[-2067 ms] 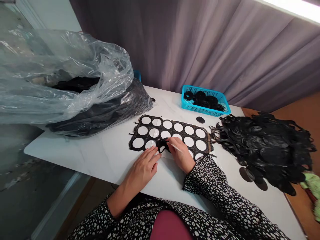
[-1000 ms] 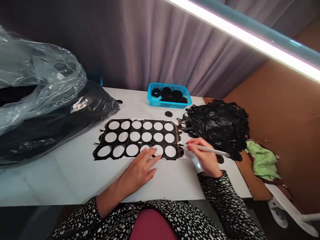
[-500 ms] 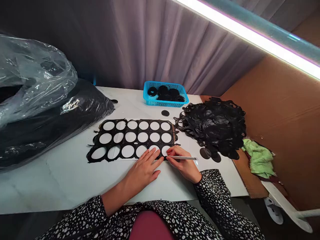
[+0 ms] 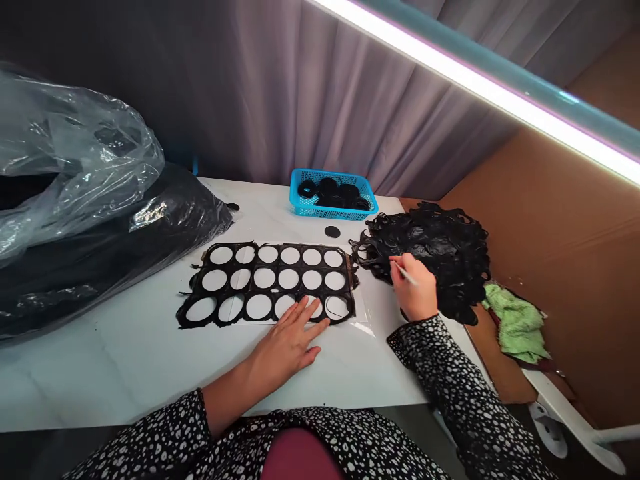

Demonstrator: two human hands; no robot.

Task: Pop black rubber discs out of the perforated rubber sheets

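Note:
My left hand (image 4: 293, 333) lies flat with fingers spread on the near edge of a black sheet (image 4: 275, 291), where three rows of round openings show white. Over the left edge of a heap of black rings and strips (image 4: 440, 247), my right hand (image 4: 416, 290) is closed around a slim pale tool (image 4: 406, 274). Its kind is not clear, and whether its tip holds a black piece is hard to tell. Inside the near right opening runs a thin dark curved line (image 4: 338, 312).
A blue basket (image 4: 334, 214) of black discs and rings stands at the back. One black disc (image 4: 332, 232) lies before it. A large plastic bag (image 4: 120, 233) covers the table's left side. Right are a green cloth (image 4: 517, 323) and a cardboard wall (image 4: 565, 267); a lit tube (image 4: 480, 77) hangs overhead.
My right hand has moved with the tool from the sheet's near right opening up and right to the black heap. My left hand stays put. The view has shifted slightly.

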